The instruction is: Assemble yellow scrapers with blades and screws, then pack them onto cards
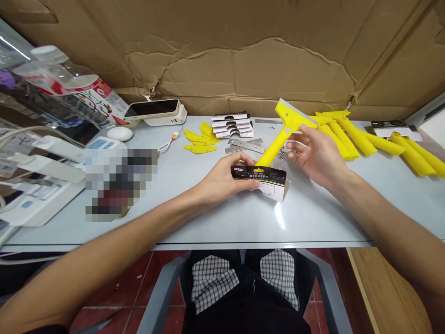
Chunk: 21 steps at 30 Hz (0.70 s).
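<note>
A yellow scraper (274, 146) with a metal blade along its wide head is tilted over the table, its head up and to the right. My left hand (225, 178) is closed on a folded black-and-white header card (259, 176) around the lower end of the scraper's handle. With my right hand (318, 153) I hold the scraper's head near its right corner, the fingers curled below it. Behind my hands lie a stack of folded cards (232, 125), loose metal blades (246, 145) and yellow blade covers (200, 139). Small screws (281, 154) are partly hidden beside the handle.
Several yellow scraper handles (351, 132) lie at the right, some beside another black card (389, 124). At the left are a phone (153, 108) on a white stand, a white mouse (120, 134), bottles (86, 93) and a power strip (45, 199). Cardboard (243, 60) rises behind the table.
</note>
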{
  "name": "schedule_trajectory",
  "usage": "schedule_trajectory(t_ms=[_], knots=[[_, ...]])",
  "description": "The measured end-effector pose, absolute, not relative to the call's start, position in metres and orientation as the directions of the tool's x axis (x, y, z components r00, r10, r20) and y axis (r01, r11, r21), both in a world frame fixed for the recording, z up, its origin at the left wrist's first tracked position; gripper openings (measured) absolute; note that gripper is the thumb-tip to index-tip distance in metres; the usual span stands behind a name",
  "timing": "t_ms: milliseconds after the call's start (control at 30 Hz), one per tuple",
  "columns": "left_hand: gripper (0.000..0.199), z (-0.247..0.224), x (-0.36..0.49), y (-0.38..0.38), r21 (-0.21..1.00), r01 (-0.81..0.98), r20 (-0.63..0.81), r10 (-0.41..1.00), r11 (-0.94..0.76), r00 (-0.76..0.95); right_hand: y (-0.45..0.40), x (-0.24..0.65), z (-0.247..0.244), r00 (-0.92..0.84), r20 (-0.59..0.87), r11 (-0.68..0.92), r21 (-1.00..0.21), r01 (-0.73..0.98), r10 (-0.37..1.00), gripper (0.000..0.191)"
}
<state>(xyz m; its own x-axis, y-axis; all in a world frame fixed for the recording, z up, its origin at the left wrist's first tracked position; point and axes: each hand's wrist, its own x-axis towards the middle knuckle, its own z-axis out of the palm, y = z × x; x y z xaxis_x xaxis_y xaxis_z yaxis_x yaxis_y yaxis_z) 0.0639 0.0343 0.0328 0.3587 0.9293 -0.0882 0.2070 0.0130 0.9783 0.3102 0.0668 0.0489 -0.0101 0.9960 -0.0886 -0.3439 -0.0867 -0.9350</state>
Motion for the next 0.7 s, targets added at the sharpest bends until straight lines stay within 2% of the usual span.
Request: schedule_trajectory(t_ms=[100, 200, 500, 700], knots=[[0.04, 0.035, 0.065, 0.034, 0.98, 0.195, -0.111, 0.927, 0.042, 0.358, 0.073, 0.317, 0.049, 0.109, -0.018, 0.017, -0.949, -0.314, 0.994, 0.029], [0.041, 0.036, 0.065, 0.033, 0.983, 0.175, -0.123, 0.927, 0.063, 0.354, 0.078, 0.321, 0.048, 0.127, 0.045, 0.073, -0.971, -0.226, 0.991, 0.031], [0.046, 0.039, 0.061, 0.039, 0.985, 0.156, -0.114, 0.951, 0.071, 0.288, 0.085, 0.332, 0.053, 0.164, 0.067, 0.106, -0.965, -0.241, 0.984, 0.024], [0.052, 0.031, 0.058, 0.041, 0.992, 0.11, -0.1, 0.931, 0.065, 0.352, 0.083, 0.328, 0.055, 0.144, 0.025, 0.055, -0.976, -0.211, 0.989, 0.022]])
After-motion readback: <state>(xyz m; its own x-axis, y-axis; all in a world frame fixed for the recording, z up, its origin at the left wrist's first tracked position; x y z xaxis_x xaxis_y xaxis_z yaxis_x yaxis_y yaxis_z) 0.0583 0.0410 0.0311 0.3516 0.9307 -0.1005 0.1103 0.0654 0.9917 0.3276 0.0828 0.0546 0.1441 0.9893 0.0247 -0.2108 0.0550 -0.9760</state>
